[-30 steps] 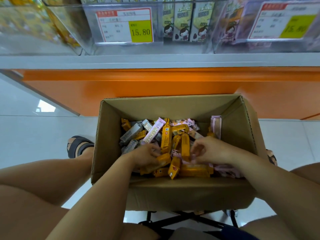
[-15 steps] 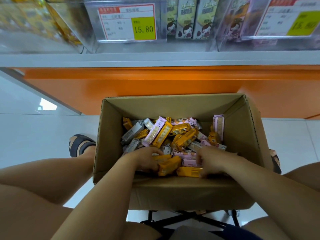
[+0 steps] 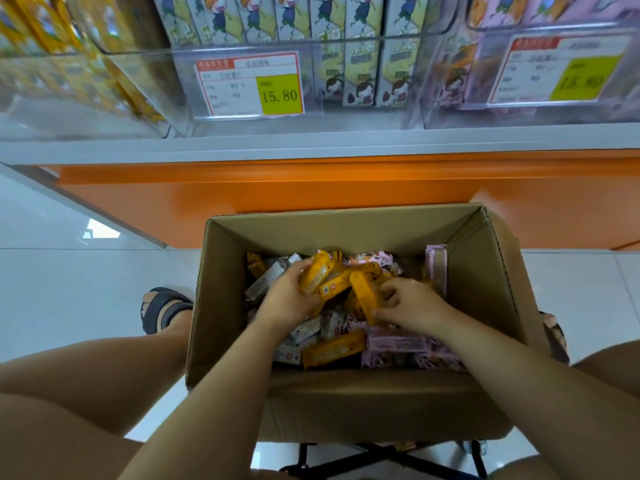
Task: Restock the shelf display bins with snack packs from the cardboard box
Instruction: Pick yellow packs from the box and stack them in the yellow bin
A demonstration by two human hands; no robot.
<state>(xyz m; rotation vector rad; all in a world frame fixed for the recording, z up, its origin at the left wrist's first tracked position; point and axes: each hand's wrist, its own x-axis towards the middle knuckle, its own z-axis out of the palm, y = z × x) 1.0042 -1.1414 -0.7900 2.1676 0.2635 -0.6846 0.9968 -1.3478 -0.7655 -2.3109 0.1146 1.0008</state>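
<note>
The light is bright and even, with a white glare patch on the glossy floor [image 3: 100, 232] and soft shade inside the box [image 3: 346, 233] around the packs [image 3: 332, 351]. The wide lens bows the shelf [image 3: 311, 147] edge. The left bins [image 3: 86, 64] and the right price tag [image 3: 561, 74] are smeared with blur, while the middle tag [image 3: 249, 84] reads sharp.

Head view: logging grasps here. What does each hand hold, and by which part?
The left hand grips a yellow snack pack by its near end; the right hand pinches another yellow pack near its lower end.
</note>
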